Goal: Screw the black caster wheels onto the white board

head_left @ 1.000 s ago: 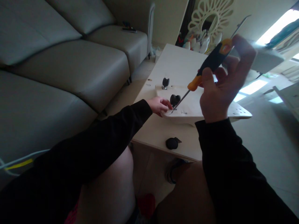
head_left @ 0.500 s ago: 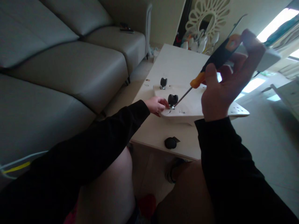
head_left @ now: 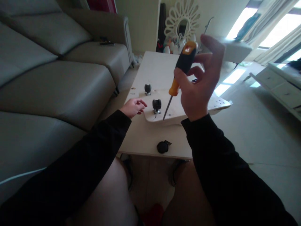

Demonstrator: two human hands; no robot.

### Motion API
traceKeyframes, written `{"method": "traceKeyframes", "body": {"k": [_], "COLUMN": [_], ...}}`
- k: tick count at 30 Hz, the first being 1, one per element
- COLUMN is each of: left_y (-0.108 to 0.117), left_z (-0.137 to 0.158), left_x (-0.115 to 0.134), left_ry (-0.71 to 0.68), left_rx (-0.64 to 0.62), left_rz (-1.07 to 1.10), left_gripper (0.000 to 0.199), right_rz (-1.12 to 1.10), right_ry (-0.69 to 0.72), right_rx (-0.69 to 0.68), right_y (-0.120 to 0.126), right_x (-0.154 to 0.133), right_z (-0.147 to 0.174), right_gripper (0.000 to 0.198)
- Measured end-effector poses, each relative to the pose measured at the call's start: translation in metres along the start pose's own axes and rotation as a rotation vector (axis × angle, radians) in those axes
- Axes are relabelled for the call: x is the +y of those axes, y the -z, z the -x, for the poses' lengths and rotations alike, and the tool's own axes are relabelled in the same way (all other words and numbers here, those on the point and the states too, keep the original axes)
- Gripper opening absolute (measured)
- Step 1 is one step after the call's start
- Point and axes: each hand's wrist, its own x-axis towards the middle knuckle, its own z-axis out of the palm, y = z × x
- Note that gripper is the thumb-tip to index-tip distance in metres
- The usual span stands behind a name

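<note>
My right hand [head_left: 198, 83] grips a screwdriver [head_left: 184, 64] with a black and orange handle, its shaft slanting down. The tip is at the front of a white board [head_left: 175, 105], right of a black caster wheel [head_left: 156, 105] mounted upright on a metal plate. My left hand [head_left: 134, 107] holds nothing, fingers apart and slightly bent, just left of the board's corner. Farther back, a second caster [head_left: 148, 89] stands on the board. Some small hardware [head_left: 169, 115] lies near the front edge, too small to name. A loose black caster [head_left: 162, 147] lies nearer me.
The board rests on a long pale table [head_left: 138, 138]. A grey sofa [head_left: 77, 78] runs along the left, with a dark object [head_left: 106, 42] on its seat. A white drawer cabinet [head_left: 282, 84] stands right. Behind the table is a petal-framed mirror [head_left: 171, 22].
My left hand has come away from the near caster's base. The screwdriver has swung more upright, its tip shifting from the caster plate to its right. The view has turned rightward.
</note>
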Motion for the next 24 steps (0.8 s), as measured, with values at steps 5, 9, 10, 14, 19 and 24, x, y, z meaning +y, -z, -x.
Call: {"method": "traceKeyframes", "body": {"k": [5, 9, 10, 14, 19, 24], "left_y": [0.002, 0.004, 0.004, 0.005, 0.010, 0.046], "left_z": [0.000, 0.000, 0.000, -0.003, -0.007, -0.018], "left_x": [-0.003, -0.003, -0.003, -0.004, -0.010, -0.025], "left_ry": [-0.037, -0.045, -0.054, -0.108, -0.133, -0.134], "left_rx": [-0.005, -0.010, -0.007, 0.012, 0.023, 0.079], "left_rz": [0.075, 0.088, 0.093, 0.113, 0.100, 0.092], "left_gripper": [0.005, 0.006, 0.006, 0.004, 0.005, 0.014], "right_rz": [0.004, 0.008, 0.010, 0.021, 0.035, 0.011], "right_ry": [0.002, -0.009, -0.011, -0.040, -0.054, -0.063], "right_rx": [-0.152, -0.275, -0.282, -0.246, -0.251, -0.238], "right_y": [0.016, 0.034, 0.039, 0.052, 0.061, 0.065], "right_x": [-0.011, -0.002, 0.001, 0.009, 0.009, 0.008], "right_z": [0.005, 0.011, 0.012, 0.013, 0.014, 0.015], "right_gripper": [0.070, 0.069, 0.069, 0.066, 0.065, 0.064]}}
